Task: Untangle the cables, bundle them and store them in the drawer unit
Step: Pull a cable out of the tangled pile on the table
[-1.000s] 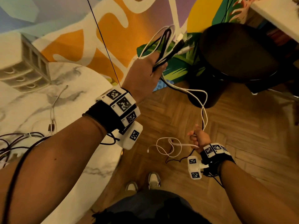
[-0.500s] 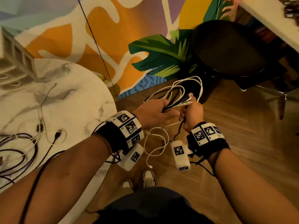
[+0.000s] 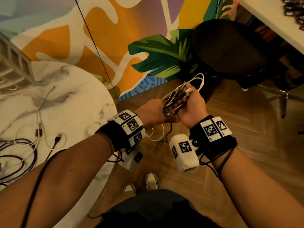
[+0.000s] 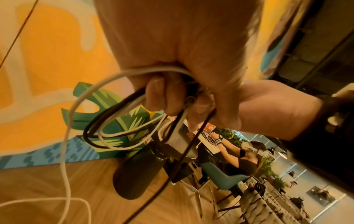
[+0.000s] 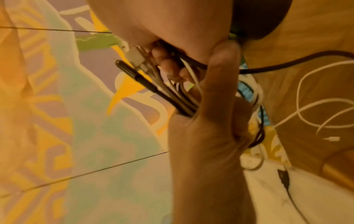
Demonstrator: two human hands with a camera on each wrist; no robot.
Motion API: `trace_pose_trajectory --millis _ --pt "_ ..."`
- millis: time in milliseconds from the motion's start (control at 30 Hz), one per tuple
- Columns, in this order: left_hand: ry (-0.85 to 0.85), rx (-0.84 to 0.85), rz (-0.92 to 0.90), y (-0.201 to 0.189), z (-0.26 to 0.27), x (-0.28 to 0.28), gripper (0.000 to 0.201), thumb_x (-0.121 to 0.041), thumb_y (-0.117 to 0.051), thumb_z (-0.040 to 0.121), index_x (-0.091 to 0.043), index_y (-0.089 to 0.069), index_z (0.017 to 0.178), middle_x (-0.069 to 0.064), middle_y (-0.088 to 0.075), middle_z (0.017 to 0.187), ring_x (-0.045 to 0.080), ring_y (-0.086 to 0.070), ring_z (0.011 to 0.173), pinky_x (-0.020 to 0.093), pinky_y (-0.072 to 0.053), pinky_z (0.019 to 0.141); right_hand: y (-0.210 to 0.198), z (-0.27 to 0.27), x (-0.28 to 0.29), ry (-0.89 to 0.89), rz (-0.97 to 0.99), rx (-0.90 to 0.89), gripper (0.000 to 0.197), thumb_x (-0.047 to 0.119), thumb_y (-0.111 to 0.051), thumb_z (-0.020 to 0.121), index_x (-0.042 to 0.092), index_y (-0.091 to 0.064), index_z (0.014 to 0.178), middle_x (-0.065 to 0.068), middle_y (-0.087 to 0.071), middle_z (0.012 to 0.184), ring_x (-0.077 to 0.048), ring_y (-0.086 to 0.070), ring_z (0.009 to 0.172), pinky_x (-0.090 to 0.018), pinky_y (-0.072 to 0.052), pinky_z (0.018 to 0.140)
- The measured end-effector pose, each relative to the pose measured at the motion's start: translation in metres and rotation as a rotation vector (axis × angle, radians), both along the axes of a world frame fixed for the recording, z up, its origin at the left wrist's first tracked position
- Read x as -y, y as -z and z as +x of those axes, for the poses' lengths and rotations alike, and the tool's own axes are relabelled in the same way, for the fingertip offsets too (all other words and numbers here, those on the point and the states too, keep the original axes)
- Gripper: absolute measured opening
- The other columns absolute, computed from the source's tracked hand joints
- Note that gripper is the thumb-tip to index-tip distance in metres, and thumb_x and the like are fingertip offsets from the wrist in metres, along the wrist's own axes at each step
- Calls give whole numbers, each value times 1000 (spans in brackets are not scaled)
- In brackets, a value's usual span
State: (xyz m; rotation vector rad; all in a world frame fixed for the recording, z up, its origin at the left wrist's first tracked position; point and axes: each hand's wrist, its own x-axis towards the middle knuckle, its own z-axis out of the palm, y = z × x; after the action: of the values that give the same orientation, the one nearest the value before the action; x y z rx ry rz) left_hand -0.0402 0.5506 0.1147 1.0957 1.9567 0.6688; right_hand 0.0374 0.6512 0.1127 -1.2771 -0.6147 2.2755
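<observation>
left hand [image 3: 153, 112]: I see it curled round the cable bundle [image 3: 176, 97], thumb side touching the right hand.
right hand [image 3: 191, 106]: fingers wrapped round the same bundle from the other side — both hands together, over the wood floor [image 3: 246, 145], just off the table edge.
bundle: black and white leads, plugs poking up past the right fingers; a white tail [image 4: 65, 159] and a black tail hang loose toward the floor.
table [image 3: 79, 102]: round marble top on my left, more loose cables [image 3: 21, 150] lying near its edge.
drawer unit [image 3: 11, 66]: far-left on the table, well apart from the hands.
room: black stool [image 3: 230, 51] close ahead-right — bare floor between it and the table.
</observation>
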Motion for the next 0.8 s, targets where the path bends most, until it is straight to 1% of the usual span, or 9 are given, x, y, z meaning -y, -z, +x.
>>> trace_pose_trajectory --millis 67,233,367,467,567,633,700,733,800 --pt "-7 45 4 2 0 -3 31 -34 -78 73 -16 -68 96 1 -71 89 11 -66 80 32 -54 78 -5 -2 0 -6 -23 -26 40 35 -50 95 17 -49 59 1 -41 55 -11 -40 46 -24 -42 57" --pt "-123 158 69 5 -2 -6 18 -22 -66 84 -4 -67 85 17 -65 76 24 -56 60 37 -47 61 -15 -7 0 -28 53 -75 25 30 -52 94 16 -53 73 -2 -50 71 -16 -51 67 -33 -45 78" --pt "-211 195 188 -15 -8 -5 20 -21 -57 93 -21 -60 73 -6 -61 56 -1 -50 44 16 -42 50 -28 2 7 -162 358 -116 31 37 -41 98 13 -57 85 2 -62 66 -11 -59 62 -24 -47 61" --pt "-241 192 259 -35 -15 -8 30 -25 -55 94 -12 -58 68 -9 -49 39 0 -41 33 14 -33 39 4 17 14 -75 571 -84 29 37 -44 89 11 -57 88 -3 -57 70 -18 -55 65 -28 -47 62" --pt "-209 248 314 -54 -13 -8 36 -23 -52 96 -4 -56 65 -9 -42 35 3 -34 31 12 -29 38 62 31 21 -84 749 261 18 21 -48 81 16 -56 66 -2 -53 64 -22 -48 64 -34 -40 61" --pt "-165 273 343 -66 -9 -9 37 -22 -52 96 -3 -57 64 -8 -41 38 6 -33 32 12 -28 38 103 37 14 -227 740 512 9 19 -55 88 12 -60 87 -2 -59 82 -21 -56 78 -30 -43 67" --pt "-118 286 357 -76 -4 -9 38 -23 -51 96 -2 -57 65 -2 -41 42 9 -33 34 15 -29 38 131 37 3 -489 651 662 46 34 -60 88 8 -49 124 -7 -57 119 -23 -56 107 -29 -47 85" --pt "-97 290 362 -80 -3 -8 37 -22 -51 96 -2 -57 65 -1 -41 43 10 -33 35 16 -29 39 143 36 -2 -603 609 654 51 39 -58 90 7 -46 128 -9 -56 124 -21 -57 106 -26 -48 86" --pt "-78 291 375 -90 -3 -5 36 -20 -50 97 -1 -56 67 5 -40 46 10 -32 35 17 -29 39 155 34 -7 -713 540 604 27 31 -47 97 7 -59 99 -8 -66 90 -9 -62 66 -12 -46 56"
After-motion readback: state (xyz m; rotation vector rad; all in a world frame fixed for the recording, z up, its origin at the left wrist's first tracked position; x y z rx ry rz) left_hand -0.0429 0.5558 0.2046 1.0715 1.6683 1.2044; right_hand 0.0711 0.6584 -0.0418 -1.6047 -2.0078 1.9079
